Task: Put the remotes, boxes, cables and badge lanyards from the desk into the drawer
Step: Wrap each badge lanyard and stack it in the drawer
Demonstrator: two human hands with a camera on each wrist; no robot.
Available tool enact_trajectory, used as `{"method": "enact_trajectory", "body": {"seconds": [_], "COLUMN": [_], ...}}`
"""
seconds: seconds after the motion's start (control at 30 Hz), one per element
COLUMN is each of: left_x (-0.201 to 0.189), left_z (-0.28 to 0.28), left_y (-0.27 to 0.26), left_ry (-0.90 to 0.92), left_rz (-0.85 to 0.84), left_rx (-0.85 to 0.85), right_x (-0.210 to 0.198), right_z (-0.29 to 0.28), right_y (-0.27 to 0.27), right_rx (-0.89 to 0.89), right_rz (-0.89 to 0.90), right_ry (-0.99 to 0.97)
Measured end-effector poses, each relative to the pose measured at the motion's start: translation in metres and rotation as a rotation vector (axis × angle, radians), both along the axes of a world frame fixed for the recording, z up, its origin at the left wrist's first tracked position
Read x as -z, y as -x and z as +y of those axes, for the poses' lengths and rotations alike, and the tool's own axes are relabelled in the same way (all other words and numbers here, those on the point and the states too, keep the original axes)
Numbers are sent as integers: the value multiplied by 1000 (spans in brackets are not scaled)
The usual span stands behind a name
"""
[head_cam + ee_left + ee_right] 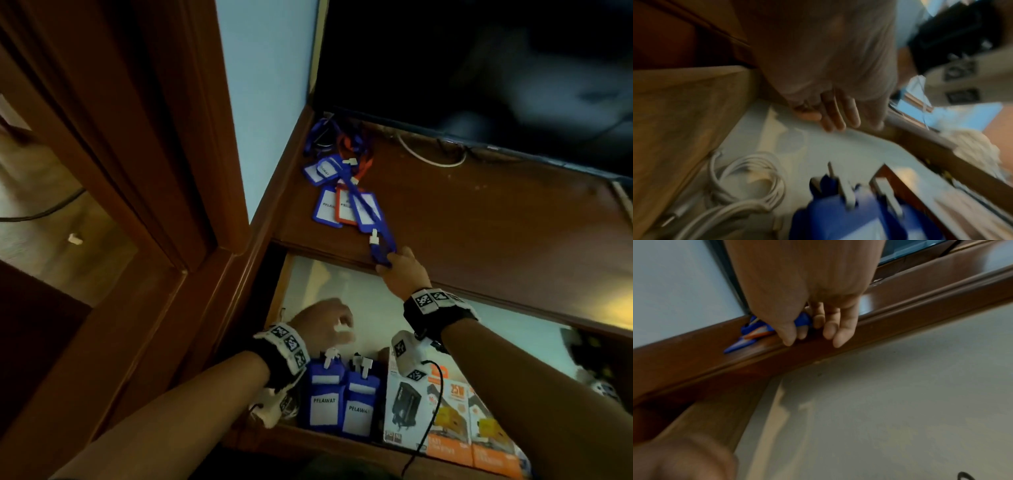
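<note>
A heap of blue and orange badge lanyards (342,195) lies at the back left of the brown desk (479,222). One blue lanyard strap (366,219) runs from the heap to the desk's front edge, where my right hand (394,263) pinches its end between thumb and fingers (803,319). My left hand (329,322) hovers over the open drawer (342,287) with relaxed fingers (838,116), holding nothing. Inside the drawer lie two blue badge holders (339,401), orange-and-white boxes (445,411) and a coiled white cable (748,178).
A dark screen (479,68) stands along the back of the desk, with a white cable (431,159) beneath it. A wooden door frame (137,137) rises on the left. The drawer's pale floor shows bare behind the badge holders.
</note>
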State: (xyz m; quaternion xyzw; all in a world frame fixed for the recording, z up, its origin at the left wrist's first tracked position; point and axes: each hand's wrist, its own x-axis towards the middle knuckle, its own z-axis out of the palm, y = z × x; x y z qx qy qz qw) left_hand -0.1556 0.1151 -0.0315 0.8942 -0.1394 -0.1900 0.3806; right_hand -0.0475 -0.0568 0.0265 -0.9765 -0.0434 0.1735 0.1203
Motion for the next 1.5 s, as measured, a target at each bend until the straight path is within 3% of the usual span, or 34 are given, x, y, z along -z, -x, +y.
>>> {"method": "enact_trajectory", "body": {"seconds": [0.1, 0.2, 0.3, 0.4, 0.57, 0.73, 0.83, 0.9, 0.97, 1.07, 1.27, 1.4, 1.43, 1.5], "left_x": [-14, -27, -34, -39, -48, -53, -70, -82, -96, -108, -115, -119, -120, -121], "left_z": [2, -6, -22, -45, -93, -138, -159, -173, -190, -220, -279, -307, -312, -317], "left_y": [-19, -40, -58, -71, -66, -60, -60, -55, -48, -38, -14, 5, 9, 16], "left_ry": [80, 33, -20, -73, 135, 183, 241, 391, 523, 567, 767, 769, 759, 735], "left_rz": [-190, -309, -363, -385, -375, -414, -305, -160, -47, 41, 233, 391, 417, 457], "left_rx": [-263, -349, -320, -217, -57, -116, -256, -318, -352, -348, -496, -443, -397, -339], "right_x": [-7, -16, -34, -55, -90, -98, -97, -95, -91, -82, -72, -49, -48, -51], "right_z": [-17, -32, -42, -55, -88, -132, -167, -194, -222, -260, -297, -302, -301, -297], "right_y": [10, 31, 50, 59, 72, 87, 90, 92, 95, 102, 120, 132, 136, 145], "right_rx": [25, 163, 241, 206, 160, 177, 267, 359, 452, 557, 519, 450, 418, 396], "right_rz": [38, 124, 99, 26, -15, -53, -111, -136, -142, -136, -83, -233, -214, -110], "right_ry": [-156, -436, -586, -643, -767, -876, -926, -973, -1041, -1115, -1095, -810, -819, -1059]}}
